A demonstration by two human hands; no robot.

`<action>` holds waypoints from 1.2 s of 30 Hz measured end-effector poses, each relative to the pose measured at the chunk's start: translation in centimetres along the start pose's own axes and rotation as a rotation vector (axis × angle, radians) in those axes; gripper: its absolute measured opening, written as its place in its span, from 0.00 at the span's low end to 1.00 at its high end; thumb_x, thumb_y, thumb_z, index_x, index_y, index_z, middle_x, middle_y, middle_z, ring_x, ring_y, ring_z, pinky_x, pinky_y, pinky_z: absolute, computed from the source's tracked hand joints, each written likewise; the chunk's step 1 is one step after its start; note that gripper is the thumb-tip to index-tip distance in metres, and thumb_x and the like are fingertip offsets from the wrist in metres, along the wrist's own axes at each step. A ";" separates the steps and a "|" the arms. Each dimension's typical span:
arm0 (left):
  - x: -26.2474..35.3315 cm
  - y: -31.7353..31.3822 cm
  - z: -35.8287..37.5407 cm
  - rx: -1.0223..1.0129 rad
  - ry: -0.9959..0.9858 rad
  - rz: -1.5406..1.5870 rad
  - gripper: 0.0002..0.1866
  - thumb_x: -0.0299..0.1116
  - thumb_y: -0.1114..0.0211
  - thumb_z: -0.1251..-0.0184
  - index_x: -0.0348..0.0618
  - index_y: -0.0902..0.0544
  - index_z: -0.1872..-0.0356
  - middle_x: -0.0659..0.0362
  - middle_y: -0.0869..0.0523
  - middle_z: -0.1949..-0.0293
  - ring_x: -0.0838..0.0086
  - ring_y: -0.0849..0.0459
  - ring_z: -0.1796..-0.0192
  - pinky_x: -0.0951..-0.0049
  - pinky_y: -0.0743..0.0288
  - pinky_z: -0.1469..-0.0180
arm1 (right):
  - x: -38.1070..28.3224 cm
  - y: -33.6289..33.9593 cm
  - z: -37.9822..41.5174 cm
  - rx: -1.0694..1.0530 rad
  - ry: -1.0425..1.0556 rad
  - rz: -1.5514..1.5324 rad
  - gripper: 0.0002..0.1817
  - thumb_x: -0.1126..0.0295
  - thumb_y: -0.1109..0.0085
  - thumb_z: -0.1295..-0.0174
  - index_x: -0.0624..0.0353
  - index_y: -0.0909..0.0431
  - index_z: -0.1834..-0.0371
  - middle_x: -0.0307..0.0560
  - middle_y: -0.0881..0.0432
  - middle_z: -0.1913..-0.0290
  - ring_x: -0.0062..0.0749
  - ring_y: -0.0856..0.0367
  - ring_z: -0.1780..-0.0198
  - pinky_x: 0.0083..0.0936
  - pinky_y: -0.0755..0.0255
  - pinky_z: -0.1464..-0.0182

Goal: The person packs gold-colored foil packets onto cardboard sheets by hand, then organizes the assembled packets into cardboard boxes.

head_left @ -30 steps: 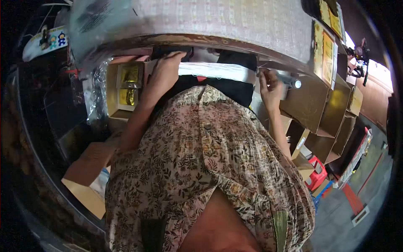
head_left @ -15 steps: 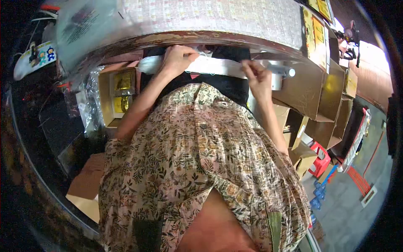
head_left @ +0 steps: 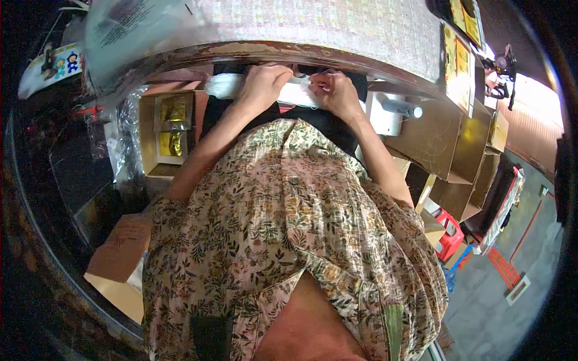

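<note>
A long white bundle (head_left: 224, 86) with thin loose strands lies across my dark-clothed lap, just below the table edge. My left hand (head_left: 265, 87) rests over its middle, fingers curled and thumb pressed in against them, gripping it. At the right end of the bundle is my right hand (head_left: 337, 93), its fingers bent and drawn together in a pinch. Whatever sits between those fingertips is too small to make out. A short gap separates the two hands, with white material showing there.
The table (head_left: 313, 21) with a patterned cover runs across the front, a clear plastic bag (head_left: 129, 42) on its left. A carton (head_left: 147, 135) with gold packets stands at left. Open cardboard boxes (head_left: 427, 138) and a red plastic stool (head_left: 448, 234) are at right.
My right hand has moved left, from beyond the bundle's right end to close beside my left hand. My left hand has shifted slightly right and stays on the bundle.
</note>
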State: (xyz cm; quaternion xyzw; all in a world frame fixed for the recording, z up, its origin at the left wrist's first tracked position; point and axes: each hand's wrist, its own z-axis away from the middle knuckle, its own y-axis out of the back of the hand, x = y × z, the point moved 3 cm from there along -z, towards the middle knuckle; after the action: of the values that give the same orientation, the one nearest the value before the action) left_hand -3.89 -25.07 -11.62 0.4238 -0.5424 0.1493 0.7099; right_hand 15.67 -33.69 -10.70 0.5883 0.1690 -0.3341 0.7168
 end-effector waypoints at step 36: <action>-0.8 -1.6 -0.4 -0.067 0.005 0.170 0.10 0.32 0.28 0.33 0.37 0.10 0.57 0.57 0.07 0.61 0.77 0.11 0.57 0.71 0.19 0.49 | -1.4 1.0 0.5 0.104 0.102 -0.242 0.05 0.75 0.29 0.39 0.63 0.09 0.62 0.52 0.08 0.62 0.36 0.09 0.62 0.29 0.18 0.57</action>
State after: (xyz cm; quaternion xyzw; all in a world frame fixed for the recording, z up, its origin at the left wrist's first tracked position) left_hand -2.90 -25.49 -13.08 0.3520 -0.5792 0.1919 0.7098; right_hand 15.27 -33.72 -9.00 0.6162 0.2574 -0.3961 0.6302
